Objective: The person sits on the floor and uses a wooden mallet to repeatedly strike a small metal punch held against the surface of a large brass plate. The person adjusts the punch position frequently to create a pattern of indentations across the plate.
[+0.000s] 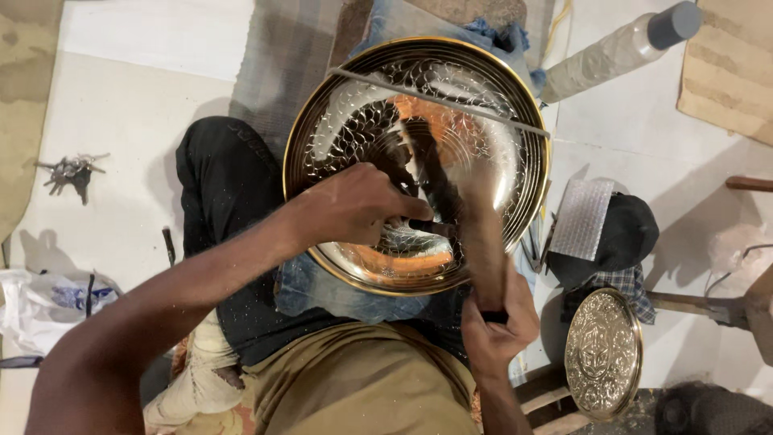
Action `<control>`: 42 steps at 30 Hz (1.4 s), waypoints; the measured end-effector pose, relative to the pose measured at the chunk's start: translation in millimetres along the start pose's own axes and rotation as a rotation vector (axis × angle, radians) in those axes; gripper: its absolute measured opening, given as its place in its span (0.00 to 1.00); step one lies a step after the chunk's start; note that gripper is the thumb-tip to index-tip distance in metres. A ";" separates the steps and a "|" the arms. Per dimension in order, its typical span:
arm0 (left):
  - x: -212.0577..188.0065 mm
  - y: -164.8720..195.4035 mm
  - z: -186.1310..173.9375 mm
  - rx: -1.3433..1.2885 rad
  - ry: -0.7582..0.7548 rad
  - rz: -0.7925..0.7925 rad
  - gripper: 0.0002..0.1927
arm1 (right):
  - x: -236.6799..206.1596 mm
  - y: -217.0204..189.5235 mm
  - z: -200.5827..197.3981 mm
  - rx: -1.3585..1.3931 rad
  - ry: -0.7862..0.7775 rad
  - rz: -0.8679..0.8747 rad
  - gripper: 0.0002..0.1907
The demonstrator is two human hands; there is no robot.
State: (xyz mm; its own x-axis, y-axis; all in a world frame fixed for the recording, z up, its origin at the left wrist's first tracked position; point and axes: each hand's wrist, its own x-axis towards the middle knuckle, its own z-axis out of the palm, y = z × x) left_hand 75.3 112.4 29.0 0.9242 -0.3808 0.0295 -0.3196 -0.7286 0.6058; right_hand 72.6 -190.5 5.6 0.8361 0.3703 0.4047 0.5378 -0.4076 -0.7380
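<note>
Pinching a small punch (431,227) against the engraved brass plate (362,89), the left hand (354,205) should stay steady while the right hand (498,318), fist closed on a blurred hammer (481,242), strikes squarely just above.

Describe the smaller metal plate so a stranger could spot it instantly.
Start at the large round engraved tray on the person's lap. Look lower right, just past the right hand: the small embossed plate lies on the floor, oval-looking, far smaller, touched by no hand.

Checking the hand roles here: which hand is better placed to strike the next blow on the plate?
Probably the right hand: it grips the hammer, blurred above the plate. The left hand is busy pinching the punch against the plate's face.
</note>
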 end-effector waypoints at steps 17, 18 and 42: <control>-3.6 -2.5 -3.3 -0.101 0.164 0.102 0.34 | 1.8 -12.0 8.5 -0.017 0.036 0.158 0.34; -3.1 -3.0 -3.8 -0.109 0.210 0.152 0.35 | 1.5 -11.8 7.2 -0.068 -0.042 0.086 0.36; -0.8 -5.0 -9.2 0.011 -0.016 0.039 0.39 | 1.3 -27.3 12.6 0.286 0.243 0.351 0.34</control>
State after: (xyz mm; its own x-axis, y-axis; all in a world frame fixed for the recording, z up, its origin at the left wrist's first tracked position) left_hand 78.1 121.6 33.2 0.9077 -0.4176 0.0401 -0.3574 -0.7196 0.5954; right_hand 57.7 -168.4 19.5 0.9803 0.0333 0.1945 0.1971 -0.2151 -0.9565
